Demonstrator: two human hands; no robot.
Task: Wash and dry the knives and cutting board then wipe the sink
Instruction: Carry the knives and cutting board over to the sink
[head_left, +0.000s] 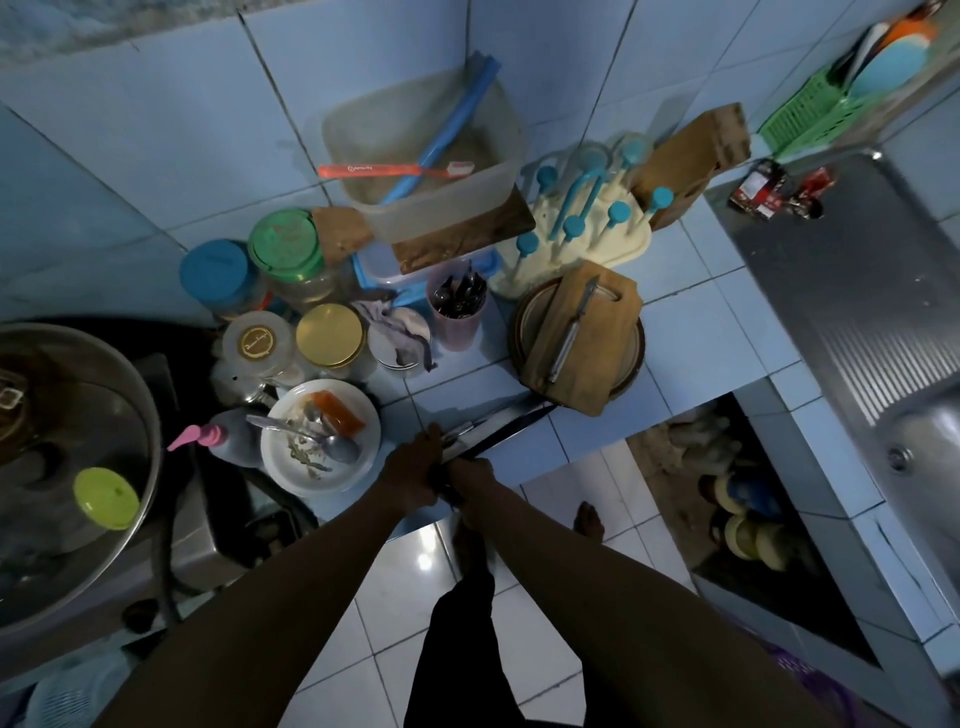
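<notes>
blue-tiled counter (691, 332) ran across your view, with the steel sink (852, 322) set into it at your right, well apart from your hands. at your left a large steel pot lid (67, 415) sat on the stove, a small yellow-green lid (105, 498) resting on it. at the back wall a clear plastic tub (426, 150) stood on a stack, an orange toothbrush (395, 169) laid across its rim. beside it stood a cream drying rack (587, 234) with blue pegs. the wooden cutting board (582, 338) lay on a round tray (631, 364) near the counter's front edge, and a metal peeler (574, 332) lay on the board. a white plate (319, 436) with scraps and a spoon sat just left of your hands, with lidded jars (285, 291) behind it.

your left hand (410, 467) and right hand (467, 478) met at the counter's front edge, touching or nearly so. both were curled round the handles of the knives (498, 426), whose dark blades pointed away toward the cutting board and lay low over the tiles. you could not be judged on how many knives each hand held; the frame was too dark there. a pink cup (457, 312) of cutlery stood behind the knives.
</notes>
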